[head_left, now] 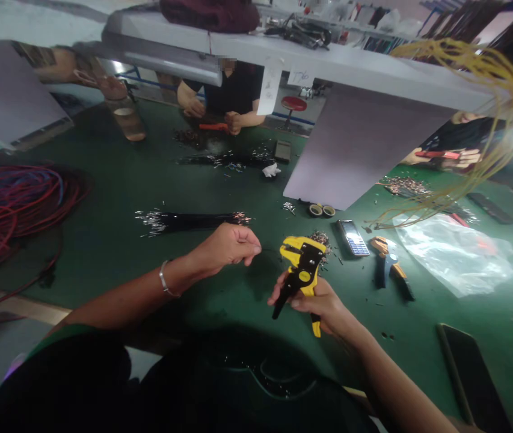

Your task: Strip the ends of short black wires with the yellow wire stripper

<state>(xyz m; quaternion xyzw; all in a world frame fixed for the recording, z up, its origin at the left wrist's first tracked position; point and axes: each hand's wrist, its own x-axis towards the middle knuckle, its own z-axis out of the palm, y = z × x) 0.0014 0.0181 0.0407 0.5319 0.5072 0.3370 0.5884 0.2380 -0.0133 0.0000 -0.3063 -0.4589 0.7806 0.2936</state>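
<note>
My right hand (317,300) is wrapped round the handles of a yellow and black wire stripper (302,261), its jaws turned up and to the left. The fingers of my left hand (236,245) are pinched together just left of those jaws. From its fingertips a thin black wire (270,250) runs toward the tool, hard to make out against the dark green top. Behind my left hand lies a bundle of black wires (193,221) with bright ends. A pile of small stripped bits (322,240) sits just behind the stripper.
On the green table (103,180) are red and blue wire coils (12,204), a keypad phone (352,238), orange and black pliers (391,267), tape rolls (322,210), a plastic bag (454,252) and a dark phone (473,373). Yellow wires (504,120) hang from the shelf. Two other people work opposite.
</note>
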